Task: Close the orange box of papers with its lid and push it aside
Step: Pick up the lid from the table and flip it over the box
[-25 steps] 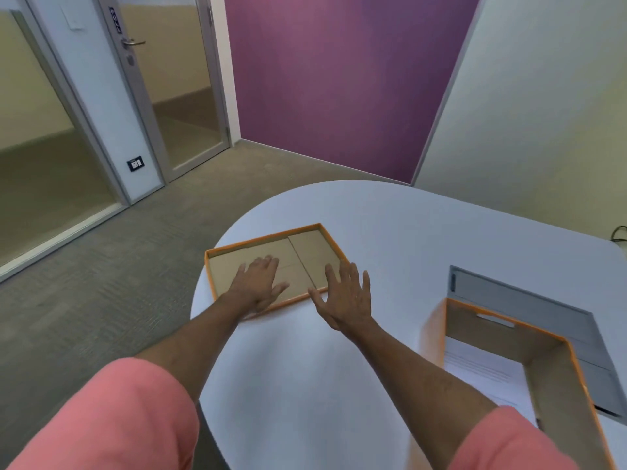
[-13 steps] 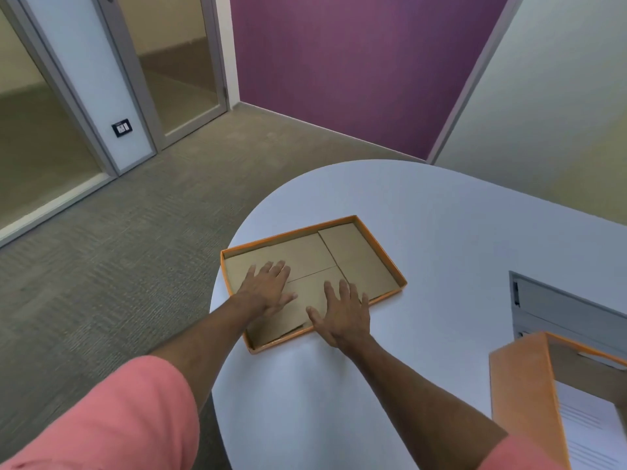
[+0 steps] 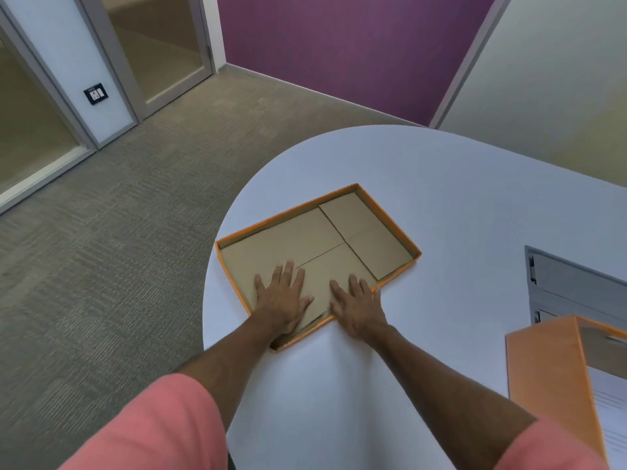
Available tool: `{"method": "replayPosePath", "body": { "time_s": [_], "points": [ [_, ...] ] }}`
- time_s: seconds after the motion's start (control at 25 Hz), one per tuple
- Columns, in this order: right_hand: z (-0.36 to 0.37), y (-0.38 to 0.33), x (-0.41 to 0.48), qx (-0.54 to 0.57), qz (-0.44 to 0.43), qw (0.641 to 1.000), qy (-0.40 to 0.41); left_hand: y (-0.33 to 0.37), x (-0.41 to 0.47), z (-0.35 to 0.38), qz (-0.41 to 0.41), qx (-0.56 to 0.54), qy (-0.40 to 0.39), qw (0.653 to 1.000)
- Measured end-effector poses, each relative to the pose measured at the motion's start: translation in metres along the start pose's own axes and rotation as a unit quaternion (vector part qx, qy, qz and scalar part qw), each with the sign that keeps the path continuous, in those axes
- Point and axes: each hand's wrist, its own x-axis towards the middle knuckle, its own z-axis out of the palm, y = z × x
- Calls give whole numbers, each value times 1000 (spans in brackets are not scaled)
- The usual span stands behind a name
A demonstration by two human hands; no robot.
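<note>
At the right edge of the white worktop (image 3: 441, 198) we see the orange box (image 3: 549, 378), open on top, with white printed papers (image 3: 610, 412) lying inside it. Behind it rests a grey folder (image 3: 576, 283). Well apart from the box, near the rounded left end of the worktop, lies the lid (image 3: 390, 212), upside down: a shallow tray with a thin orange rim and a plain brown cardboard inside marked by flap seams. Our left hand (image 3: 283, 298) lies flat inside the lid near its closest corner, fingers spread and pinching nothing. Our right hand (image 3: 356, 305) lies flat just beside it, fingers spread too, reaching over the lid's near rim with its heel on the worktop. Both pink sleeves (image 3: 163, 425) show at the bottom.
</note>
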Motion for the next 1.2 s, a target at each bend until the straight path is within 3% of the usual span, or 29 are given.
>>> {"method": "replayPosePath", "body": {
  "time_s": [0.28, 0.44, 0.52, 0.6, 0.68, 0.8, 0.92, 1.2],
  "points": [
    [-22, 79, -11, -111, -48, 991, -65, 65, -20, 10, 48, 109, 44, 992],
    [-27, 97, -24, -121, -49, 991, -42, 65, -12, 2, 119, 73, 109, 984],
    [-26, 92, -28, -40, 11, 996, 75, 46, 4, -9, 116, 20, 126, 985],
    [-26, 81, -28, 101, 144, 972, 158, 25, 22, -21, 69, -40, 124, 989],
    [-26, 74, -23, 230, 249, 931, 132, 6, 39, -31, -3, -112, 109, 988],
    [-23, 72, -15, 353, 308, 880, 84, -9, 52, -39, -73, -194, 40, 977],
    [-22, 75, -13, 376, 318, 867, 81, -8, 53, -42, -83, -324, -19, 942],
    [-43, 104, -35, 402, 316, 851, 122, 21, 42, -69, -201, -526, 12, 826]
  ]
}}
